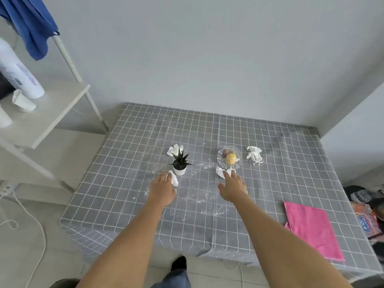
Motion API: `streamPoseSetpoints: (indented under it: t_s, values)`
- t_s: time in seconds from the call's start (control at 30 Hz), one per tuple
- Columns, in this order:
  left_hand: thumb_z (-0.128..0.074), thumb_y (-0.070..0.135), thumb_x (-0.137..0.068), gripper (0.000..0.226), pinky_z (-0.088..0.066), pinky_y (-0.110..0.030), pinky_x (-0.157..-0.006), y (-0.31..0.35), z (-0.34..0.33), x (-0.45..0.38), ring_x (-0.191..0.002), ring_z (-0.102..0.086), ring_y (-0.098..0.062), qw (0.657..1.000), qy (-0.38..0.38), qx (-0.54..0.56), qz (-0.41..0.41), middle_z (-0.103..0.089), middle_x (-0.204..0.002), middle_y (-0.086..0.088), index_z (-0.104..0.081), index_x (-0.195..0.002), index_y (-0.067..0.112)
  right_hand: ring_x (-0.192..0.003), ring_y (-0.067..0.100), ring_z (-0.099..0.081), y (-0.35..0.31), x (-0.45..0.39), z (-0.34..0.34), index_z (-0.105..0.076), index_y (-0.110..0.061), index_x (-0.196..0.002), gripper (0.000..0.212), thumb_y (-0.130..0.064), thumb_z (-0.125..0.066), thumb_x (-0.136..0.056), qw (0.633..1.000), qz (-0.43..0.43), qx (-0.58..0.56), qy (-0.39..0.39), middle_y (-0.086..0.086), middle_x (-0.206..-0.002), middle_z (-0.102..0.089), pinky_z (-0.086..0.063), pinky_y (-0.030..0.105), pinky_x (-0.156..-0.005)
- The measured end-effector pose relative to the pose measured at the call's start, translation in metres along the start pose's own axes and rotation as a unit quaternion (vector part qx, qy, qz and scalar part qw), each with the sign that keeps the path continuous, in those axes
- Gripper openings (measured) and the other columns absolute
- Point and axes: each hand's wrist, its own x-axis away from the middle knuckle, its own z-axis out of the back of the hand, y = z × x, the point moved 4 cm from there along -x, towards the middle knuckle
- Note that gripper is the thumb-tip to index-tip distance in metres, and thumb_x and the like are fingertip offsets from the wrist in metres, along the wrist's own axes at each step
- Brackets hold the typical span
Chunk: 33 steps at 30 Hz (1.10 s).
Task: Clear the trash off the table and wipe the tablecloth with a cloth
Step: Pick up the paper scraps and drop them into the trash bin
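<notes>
Over on the left there's a white shelf [52, 113] with a big white bottle [18, 73] on it and a blue cloth [31, 23] hanging above. Then the table with the grey checked tablecloth [145, 138], white crumbs [209, 212] scattered over the middle. Left hand [163, 189] is stretched out flat, fingers straight, fingertips right at a crumpled tissue [174, 178] beside the little potted plant [180, 163]. Another tissue wad [175, 150] sits just behind the plant. Right hand [233, 187] is also open, fingers reaching onto a third tissue [220, 172] in front of the glass dish [239, 163] with fruit, touching it I think, hard to tell. A fourth wad [254, 154] lies right of the dish. Pink cloth [311, 227] lies at the near right edge.
</notes>
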Motion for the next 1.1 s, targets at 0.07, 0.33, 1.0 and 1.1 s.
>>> streamPoseSetpoints:
  t_s: [0.07, 0.33, 1.0, 1.1]
  values:
    - [-0.042, 0.033, -0.1, 0.066, -0.02, -0.044, -0.117, -0.002, -0.001, -0.009, -0.145, -0.012, -0.03, 1.0, 0.019, 0.012, -0.011, -0.011, -0.158, -0.013, -0.009, -0.152, 0.009, -0.142, 0.035, -0.02, -0.003, -0.013, -0.002, -0.019, -0.023, -0.15, 0.058, -0.036, -0.042, -0.099, 1.0, -0.015, 0.006, 0.004, 0.011, -0.159, -0.01, -0.024, 0.046, -0.113]
    - [-0.04, 0.03, -0.1, 0.058, -0.014, -0.045, -0.119, -0.015, -0.03, -0.028, -0.147, -0.01, -0.028, 0.992, 0.091, 0.067, -0.063, -0.016, -0.158, -0.013, -0.019, -0.15, 0.009, -0.139, 0.035, -0.024, -0.011, -0.044, -0.022, -0.026, -0.025, -0.149, 0.051, -0.028, -0.042, -0.1, 0.997, -0.061, -0.02, 0.047, 0.01, -0.159, -0.007, -0.031, 0.046, -0.112]
    - [-0.075, 0.019, -0.079, 0.063, -0.048, -0.043, -0.094, -0.004, -0.035, -0.024, -0.117, -0.058, -0.035, 0.979, 0.158, 0.071, -0.108, -0.057, -0.129, -0.024, -0.05, -0.134, 0.0, -0.133, 0.033, -0.034, 0.005, -0.051, -0.042, -0.047, -0.017, -0.134, 0.04, -0.007, -0.047, -0.096, 0.994, -0.011, 0.021, 0.103, 0.01, -0.145, -0.04, -0.054, 0.043, -0.086]
    - [-0.081, 0.004, -0.071, 0.064, -0.051, -0.043, -0.088, -0.001, -0.033, -0.022, -0.111, -0.062, -0.035, 0.974, 0.177, 0.091, -0.106, -0.061, -0.123, -0.024, -0.054, -0.129, -0.003, -0.132, 0.035, -0.037, 0.011, -0.051, -0.041, -0.052, -0.013, -0.132, 0.042, 0.001, -0.05, -0.092, 0.994, 0.012, 0.006, 0.11, 0.01, -0.146, -0.041, -0.053, 0.046, -0.087]
